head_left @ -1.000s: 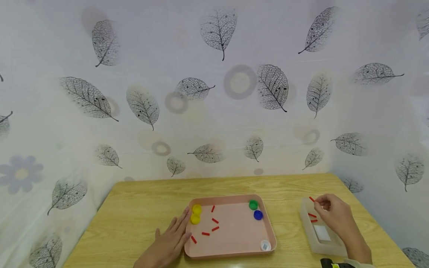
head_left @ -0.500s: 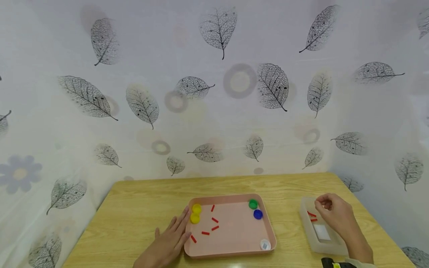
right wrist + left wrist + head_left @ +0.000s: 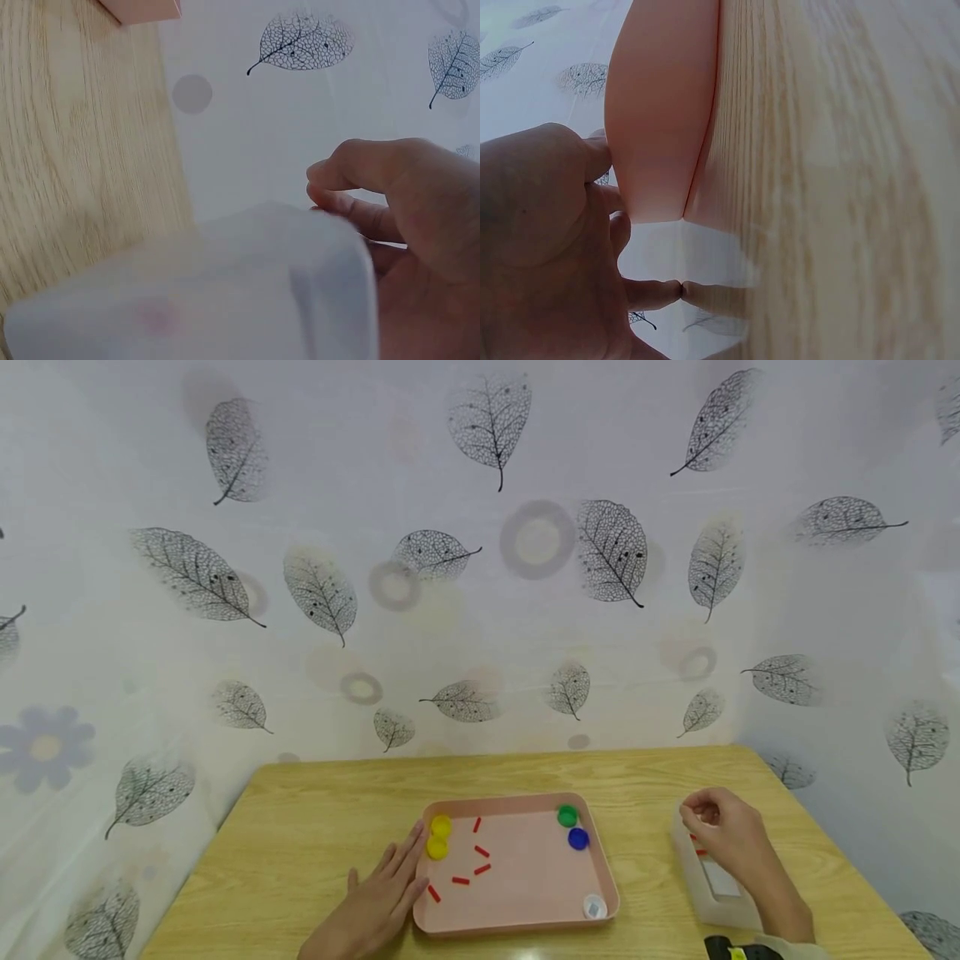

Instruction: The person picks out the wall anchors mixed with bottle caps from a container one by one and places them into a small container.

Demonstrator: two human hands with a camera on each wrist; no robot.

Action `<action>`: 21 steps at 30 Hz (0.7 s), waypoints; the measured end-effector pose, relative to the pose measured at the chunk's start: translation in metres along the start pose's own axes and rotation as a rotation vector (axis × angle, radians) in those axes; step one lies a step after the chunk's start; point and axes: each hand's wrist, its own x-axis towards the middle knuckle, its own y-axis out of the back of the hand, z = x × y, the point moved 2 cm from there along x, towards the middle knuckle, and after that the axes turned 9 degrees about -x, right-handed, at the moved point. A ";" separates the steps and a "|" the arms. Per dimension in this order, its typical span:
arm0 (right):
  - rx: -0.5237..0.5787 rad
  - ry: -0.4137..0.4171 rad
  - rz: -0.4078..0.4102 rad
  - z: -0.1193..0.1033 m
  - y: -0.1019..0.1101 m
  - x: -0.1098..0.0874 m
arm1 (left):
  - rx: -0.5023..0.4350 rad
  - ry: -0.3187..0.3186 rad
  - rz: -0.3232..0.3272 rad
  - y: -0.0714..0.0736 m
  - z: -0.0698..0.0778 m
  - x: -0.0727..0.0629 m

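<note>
In the head view my left hand (image 3: 378, 896) rests against the left side of a pink tray (image 3: 510, 927), fingers extended. Its fingertips touch the outer wall of that tray in the left wrist view. Over the far end of a translucent white box (image 3: 705, 897) is my right hand (image 3: 723, 828). Its thumb and index fingertips meet, with no stick showing between them. Partly covered by this hand, a few red sticks (image 3: 701, 852) lie in the box with a white rectangular piece (image 3: 722, 878). The right wrist view has the box wall (image 3: 300, 240) below the fingers.
Inside the tray are several red sticks (image 3: 461, 881). Two yellow round caps (image 3: 437, 847) sit at its left. A green cap (image 3: 567, 815) and a blue cap (image 3: 578, 838) are at the right, a white cap (image 3: 595, 907) near the front corner. A leaf-patterned cloth hangs behind the table (image 3: 300, 810).
The red stick seen in my right fingertips one second ago no longer shows there. My right hand has since shifted left and slightly away over the box. My left hand stays put.
</note>
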 end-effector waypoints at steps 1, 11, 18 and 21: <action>0.007 0.010 -0.004 -0.003 -0.001 0.000 | 0.002 0.000 0.000 0.000 0.000 0.000; 0.065 0.167 0.032 -0.043 -0.024 0.002 | -0.007 -0.029 0.006 0.002 0.001 0.000; 0.143 0.294 0.055 -0.067 -0.044 0.001 | -0.012 -0.031 0.000 0.002 0.001 0.000; 0.172 0.314 0.035 -0.075 -0.051 -0.001 | -0.012 -0.029 -0.002 0.002 0.001 -0.001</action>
